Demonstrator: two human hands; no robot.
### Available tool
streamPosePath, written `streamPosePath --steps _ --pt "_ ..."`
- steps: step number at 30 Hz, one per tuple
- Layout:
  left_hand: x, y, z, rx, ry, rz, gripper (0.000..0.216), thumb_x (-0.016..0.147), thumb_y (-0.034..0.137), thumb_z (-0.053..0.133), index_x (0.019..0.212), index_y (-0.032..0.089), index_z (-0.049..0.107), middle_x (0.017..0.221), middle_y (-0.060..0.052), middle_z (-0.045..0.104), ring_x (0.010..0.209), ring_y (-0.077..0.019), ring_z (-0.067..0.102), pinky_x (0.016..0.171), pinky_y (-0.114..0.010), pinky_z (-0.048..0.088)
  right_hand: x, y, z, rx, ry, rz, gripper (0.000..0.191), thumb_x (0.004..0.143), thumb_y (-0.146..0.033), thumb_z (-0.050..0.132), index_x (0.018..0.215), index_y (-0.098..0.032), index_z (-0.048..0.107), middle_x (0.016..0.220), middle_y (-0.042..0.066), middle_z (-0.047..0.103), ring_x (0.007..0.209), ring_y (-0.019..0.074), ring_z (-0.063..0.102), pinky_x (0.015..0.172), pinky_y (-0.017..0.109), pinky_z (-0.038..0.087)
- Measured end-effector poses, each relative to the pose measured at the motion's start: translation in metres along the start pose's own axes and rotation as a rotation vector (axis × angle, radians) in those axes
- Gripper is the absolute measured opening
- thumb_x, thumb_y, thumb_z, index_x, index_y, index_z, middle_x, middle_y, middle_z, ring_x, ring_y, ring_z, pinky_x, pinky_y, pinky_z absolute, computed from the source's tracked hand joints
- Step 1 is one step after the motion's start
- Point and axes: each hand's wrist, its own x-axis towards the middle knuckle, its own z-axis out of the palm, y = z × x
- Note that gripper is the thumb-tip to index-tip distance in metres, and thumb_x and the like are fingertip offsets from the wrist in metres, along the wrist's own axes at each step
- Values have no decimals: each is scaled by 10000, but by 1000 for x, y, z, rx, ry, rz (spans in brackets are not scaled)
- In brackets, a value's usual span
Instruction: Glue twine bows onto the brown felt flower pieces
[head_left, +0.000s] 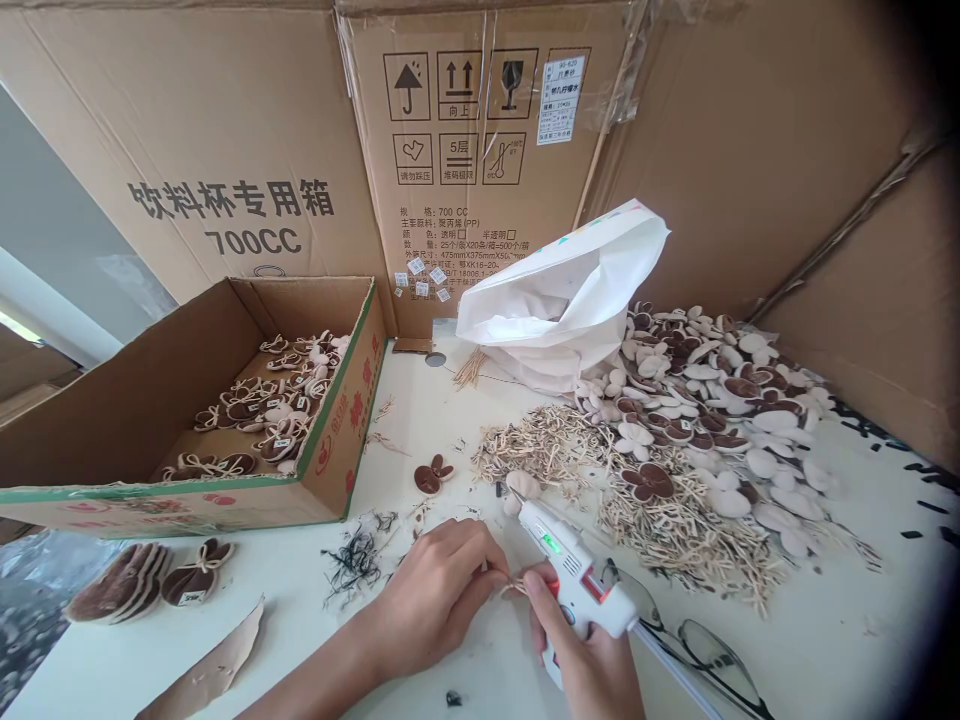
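Left hand (439,590) was curled, fingertips pinching a small twine bow (513,586) just over the white table (825,640), low centre. Right hand (585,665) was wrapped tight round the white glue gun (574,565), right beside that bow, with the cardboard box (330,460) well apart on the left

Bench surroundings, seen from above

An open cardboard box (330,462) holding tied brown and white pieces (277,412) is set at the left of the white table (832,640), backed by printed cartons (247,150). A white bag (570,290) is laid beside a heap of loose pieces (712,400) and straw-coloured strands (675,535). Black threads (352,562), spectacles (705,650) and a brown stack (120,592) are scattered nearer.
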Motion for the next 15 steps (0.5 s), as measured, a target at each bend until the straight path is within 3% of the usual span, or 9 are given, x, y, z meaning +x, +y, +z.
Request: streamPosePath --steps 6,11,15 --pt "0 -5 -5 18 41 -77 104 1047 174 448 982 220 515 920 -20 624 805 -180 551 739 -297 400 2 0 0 58 -2 20 452 768 -655 756 767 -218 644 482 -58 468 473 144 389 495 279 324" --pt "-1 -5 -15 -133 87 -148 137 1075 237 423 962 219 497 880 -14 585 767 -163 522 715 -278 415 3 0 0 57 13 3 437 791 -635 756 769 -213 646 459 -56 488 439 120 363 471 271 318" --pt "-1 -2 -10 -200 69 -126 124 1061 255 479 970 213 552 883 -19 619 782 -159 560 723 -268 444 2 0 -1 58 10 5 411 805 -609 755 780 -213 649 456 -55 494 433 108 349 463 262 309"
